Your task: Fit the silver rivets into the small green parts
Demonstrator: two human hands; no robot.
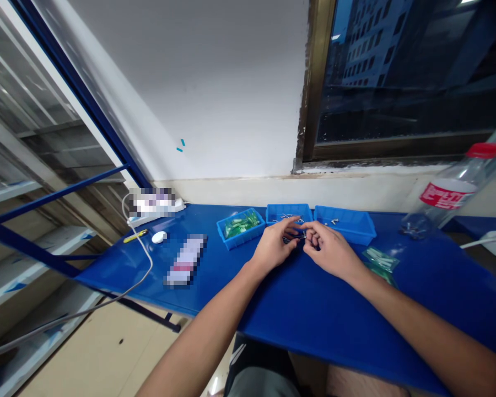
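My left hand [273, 241] is curled in front of the middle blue bin [288, 208], around some thin, dark, shiny metal pieces that look like screws. Close against its fingertips, my right hand [328, 247] has its fingers bent into a pinch; whatever sits in it is too small to make out. Thin metal pieces [291, 216] lie in the middle bin behind the hands. A few small bits [334, 221] rest in the right blue bin [357, 227]. Green packets [242, 221] fill the left blue bin [235, 241].
On the blue table [289, 309], clear packets [380, 259] lie right of my right hand. A red-capped plastic bottle [450, 193] stands at the far right. Left are a blurred flat object [187, 260], a white oval object [159, 237], a yellow tool [135, 236] and a cable [149, 267].
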